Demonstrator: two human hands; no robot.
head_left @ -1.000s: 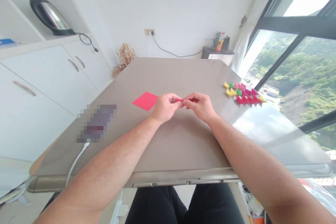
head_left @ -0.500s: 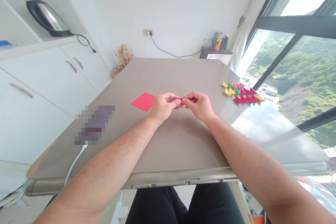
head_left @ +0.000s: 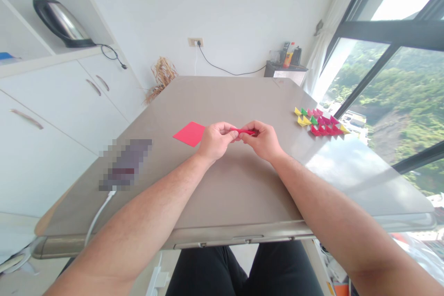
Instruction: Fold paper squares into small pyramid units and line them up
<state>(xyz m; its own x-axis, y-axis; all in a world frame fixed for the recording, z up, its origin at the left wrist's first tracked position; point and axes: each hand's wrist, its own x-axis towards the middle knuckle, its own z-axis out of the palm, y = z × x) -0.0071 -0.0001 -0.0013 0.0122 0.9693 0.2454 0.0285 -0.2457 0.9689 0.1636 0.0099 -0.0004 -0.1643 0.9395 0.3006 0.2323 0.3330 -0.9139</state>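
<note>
A folded piece of red paper (head_left: 247,132) is pinched between my two hands just above the middle of the table, mostly hidden by the fingers. My left hand (head_left: 217,139) grips its left end with thumb and fingers. On the other end, my right hand (head_left: 261,138) is closed, its thumb pressing along the near side. Flat on the table beside my left hand lies a red paper sheet (head_left: 190,134), its right corner covered by that hand. Several small folded paper boats (head_left: 324,130) in red, pink, yellow and green stand in rows at the right.
A blurred-out dark flat device (head_left: 126,164) with a white cable (head_left: 99,215) lies at the table's left. An electric kettle (head_left: 64,23) sits on the left shelf. Beyond the far edge are a small cabinet (head_left: 286,71) with bottles and dried stalks (head_left: 163,76). Windows (head_left: 391,83) line the right.
My right thumb has shifted slightly along the folded red paper, and more of its red edge shows between the hands. The loose sheet and the boats stay put.
</note>
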